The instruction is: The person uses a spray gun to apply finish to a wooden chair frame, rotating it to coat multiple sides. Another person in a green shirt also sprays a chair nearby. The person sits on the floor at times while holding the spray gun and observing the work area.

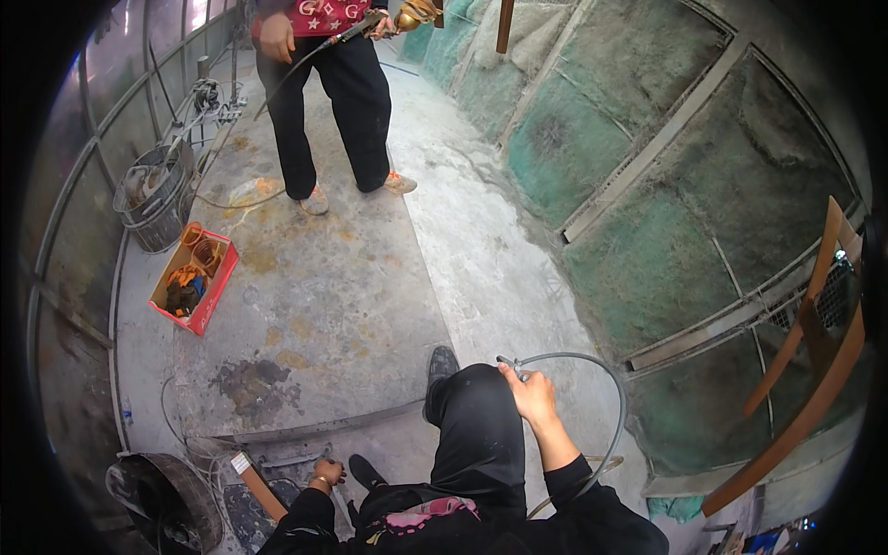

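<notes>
Head view: my right hand (532,398) is curled round the end of a grey hose (622,398), just above my knee (483,388); I cannot tell whether my left hand (330,472), near a wooden strip (259,487), grips anything. I'd best hold that end firmly, keeping the loop slack and unsnagged.

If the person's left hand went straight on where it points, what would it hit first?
Probably the near edge of the stained grey platform, though how high the left hand sits is unclear.

Head-worn fisheye looking steeply downward
</notes>
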Tool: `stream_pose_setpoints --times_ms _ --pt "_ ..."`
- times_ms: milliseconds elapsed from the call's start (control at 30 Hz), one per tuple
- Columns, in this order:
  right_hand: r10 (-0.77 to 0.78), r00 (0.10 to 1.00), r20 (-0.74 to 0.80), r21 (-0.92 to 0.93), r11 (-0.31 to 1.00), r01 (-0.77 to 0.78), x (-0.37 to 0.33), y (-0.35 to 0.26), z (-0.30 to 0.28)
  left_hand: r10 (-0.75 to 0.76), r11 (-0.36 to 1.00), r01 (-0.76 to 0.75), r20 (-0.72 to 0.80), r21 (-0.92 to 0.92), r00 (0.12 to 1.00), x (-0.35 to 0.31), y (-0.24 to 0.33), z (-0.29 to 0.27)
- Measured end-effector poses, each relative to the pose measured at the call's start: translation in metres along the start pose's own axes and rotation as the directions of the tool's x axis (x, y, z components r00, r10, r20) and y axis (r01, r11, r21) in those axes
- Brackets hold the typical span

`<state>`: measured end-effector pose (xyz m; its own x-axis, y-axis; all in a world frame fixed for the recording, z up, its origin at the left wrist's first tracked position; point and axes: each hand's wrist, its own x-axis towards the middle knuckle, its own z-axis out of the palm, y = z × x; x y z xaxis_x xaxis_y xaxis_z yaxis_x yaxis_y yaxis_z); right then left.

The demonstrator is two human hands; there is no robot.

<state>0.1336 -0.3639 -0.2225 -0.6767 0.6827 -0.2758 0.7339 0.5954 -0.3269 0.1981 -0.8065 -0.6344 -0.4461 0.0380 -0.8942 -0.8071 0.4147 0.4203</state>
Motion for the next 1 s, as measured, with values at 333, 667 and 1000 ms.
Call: stream_pose_setpoints --times_ms 333,667,1000 --pt "0.034 0.996 -0.084 0.128 0.991 -0.023 -0.001 0.036 0.0 0.022 0.997 -0.022 0.003 0.076 1.0 -0.013 0.011 -0.01" --pt "0.34 0.874 -0.348 0.138 0.941 -0.31 -0.048 0.187 -0.006 0.054 0.964 -0.072 0.074 0.257 0.996 -0.019 0.039 -0.013" --pt "0.407 0.898 -0.168 0.362 0.872 -0.328 -0.278 0.368 0.012 0.025 0.811 -0.198 0.307 0.55 0.952 -0.021 0.046 -0.016"
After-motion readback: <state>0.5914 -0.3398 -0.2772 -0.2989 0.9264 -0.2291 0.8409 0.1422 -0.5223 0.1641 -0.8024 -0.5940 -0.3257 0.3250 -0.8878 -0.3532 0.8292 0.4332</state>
